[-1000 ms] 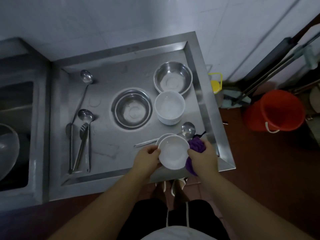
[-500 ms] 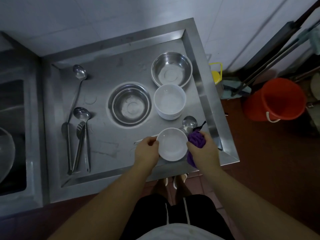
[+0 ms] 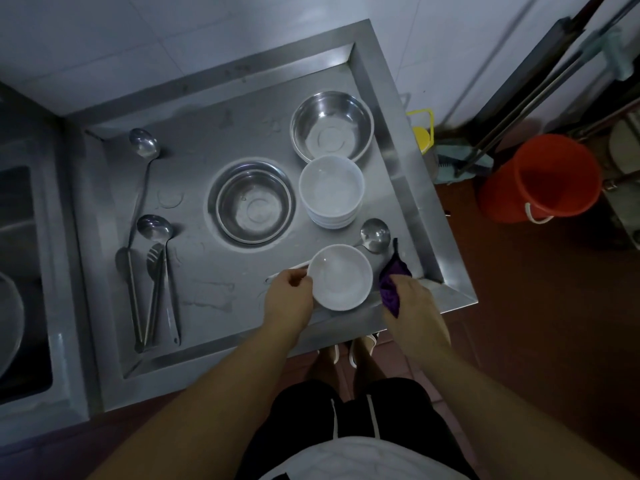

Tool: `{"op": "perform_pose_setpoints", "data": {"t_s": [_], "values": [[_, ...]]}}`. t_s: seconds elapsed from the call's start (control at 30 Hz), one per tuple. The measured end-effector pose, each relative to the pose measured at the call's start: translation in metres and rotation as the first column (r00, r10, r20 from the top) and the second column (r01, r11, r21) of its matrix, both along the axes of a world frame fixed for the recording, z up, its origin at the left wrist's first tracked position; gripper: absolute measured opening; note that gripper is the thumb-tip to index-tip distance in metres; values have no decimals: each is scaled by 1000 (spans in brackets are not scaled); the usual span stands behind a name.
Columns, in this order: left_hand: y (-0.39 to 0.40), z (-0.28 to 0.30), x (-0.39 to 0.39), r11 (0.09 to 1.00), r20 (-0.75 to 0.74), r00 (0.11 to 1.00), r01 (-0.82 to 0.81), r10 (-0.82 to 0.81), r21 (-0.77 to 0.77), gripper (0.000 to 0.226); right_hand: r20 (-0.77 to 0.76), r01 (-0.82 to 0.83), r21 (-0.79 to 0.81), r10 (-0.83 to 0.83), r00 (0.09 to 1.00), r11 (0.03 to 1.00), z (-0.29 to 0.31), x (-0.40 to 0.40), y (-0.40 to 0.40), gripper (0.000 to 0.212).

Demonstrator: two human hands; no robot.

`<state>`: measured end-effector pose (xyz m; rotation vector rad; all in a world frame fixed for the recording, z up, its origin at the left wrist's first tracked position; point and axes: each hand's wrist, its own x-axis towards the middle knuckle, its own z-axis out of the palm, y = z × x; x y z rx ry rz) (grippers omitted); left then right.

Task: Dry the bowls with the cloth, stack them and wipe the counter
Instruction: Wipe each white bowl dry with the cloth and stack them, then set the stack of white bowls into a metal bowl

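Note:
A white bowl (image 3: 340,277) is held over the front right of the steel counter (image 3: 214,271). My left hand (image 3: 289,299) grips its left rim. My right hand (image 3: 412,299) holds a purple cloth (image 3: 391,287) just to the right of the bowl, apart from it. Behind the bowl stands a stack of white bowls (image 3: 331,190). One steel bowl (image 3: 332,124) sits at the back right and another steel bowl (image 3: 254,202) sits in the middle of the counter.
A ladle (image 3: 374,233) lies behind the held bowl. Two more ladles (image 3: 145,147) and tongs (image 3: 154,292) lie at the counter's left. A sink (image 3: 20,271) is at far left. An orange bucket (image 3: 540,178), mop handles and a yellow container (image 3: 420,133) stand right of the counter.
My right hand with the cloth has come off the bowl's right rim and now sits a little to its right. The bowl has dropped closer to the counter.

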<state>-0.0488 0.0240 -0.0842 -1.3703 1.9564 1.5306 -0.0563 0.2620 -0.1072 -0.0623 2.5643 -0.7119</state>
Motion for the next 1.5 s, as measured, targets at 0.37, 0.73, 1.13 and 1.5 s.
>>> {"op": "perform_pose_setpoints", "data": {"t_s": [0.37, 0.73, 1.13, 1.5], "values": [[-21, 8, 7, 999, 9, 999, 32, -32, -12, 3, 92, -147, 185, 131, 987, 972, 7, -14, -5, 68], [-46, 36, -46, 992, -46, 999, -13, 19, 125, 5, 95, 182, -153, -169, 981, 971, 71, -97, -42, 61], [-25, 38, -144, 979, -27, 993, -108, 114, 170, 72, 406, 211, -312, -70, 911, 926, 52, -220, -68, 63], [17, 21, -155, 821, 21, 876, -461, 483, 337, 41, 812, 573, -372, -43, 582, 730, 18, -245, -68, 70]]}}
